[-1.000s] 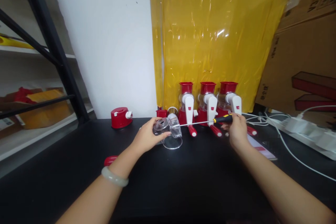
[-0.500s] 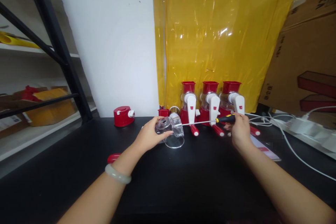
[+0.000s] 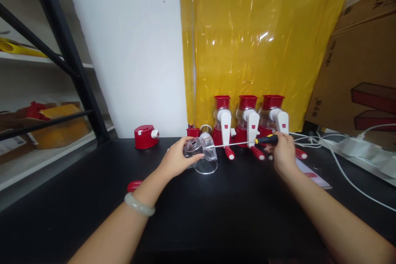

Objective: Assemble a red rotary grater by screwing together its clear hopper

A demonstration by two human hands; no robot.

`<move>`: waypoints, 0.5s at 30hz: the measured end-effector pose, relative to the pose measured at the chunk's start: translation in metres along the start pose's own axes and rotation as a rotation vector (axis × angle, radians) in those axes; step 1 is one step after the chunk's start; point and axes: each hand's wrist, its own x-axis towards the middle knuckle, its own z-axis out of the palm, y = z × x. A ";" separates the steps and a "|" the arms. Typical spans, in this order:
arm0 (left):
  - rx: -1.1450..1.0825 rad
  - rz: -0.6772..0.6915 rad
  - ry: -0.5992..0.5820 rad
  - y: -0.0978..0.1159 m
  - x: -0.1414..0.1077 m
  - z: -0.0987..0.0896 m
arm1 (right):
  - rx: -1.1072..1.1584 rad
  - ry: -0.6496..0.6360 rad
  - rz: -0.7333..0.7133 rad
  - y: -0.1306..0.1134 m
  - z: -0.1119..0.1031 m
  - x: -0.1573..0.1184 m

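Observation:
My left hand (image 3: 177, 157) grips a clear plastic housing (image 3: 208, 148) from its left side, thumb in front and fingers behind, over the black table. A screwdriver (image 3: 265, 140) with a black and yellow handle lies level in my right hand (image 3: 284, 152), its long metal shaft pointing left. The tip meets the right part of the clear housing; the exact contact point is too small to make out. Part of a red handle (image 3: 134, 185) shows beside my left wrist.
Three red and white rotary graters (image 3: 225, 123) stand along the back of the black table (image 3: 241, 218). A red base (image 3: 146, 137) sits at the back left. Behind my left hand is a metal drum (image 3: 205, 130). White cables and a power strip (image 3: 359, 152) lie at the right.

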 end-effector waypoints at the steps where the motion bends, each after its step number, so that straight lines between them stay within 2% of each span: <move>1: 0.000 0.001 0.001 0.000 0.000 0.000 | 0.000 0.002 0.002 0.000 0.000 0.000; 15: -0.009 0.006 0.005 0.000 0.000 0.000 | 0.032 0.007 0.002 0.003 0.000 0.003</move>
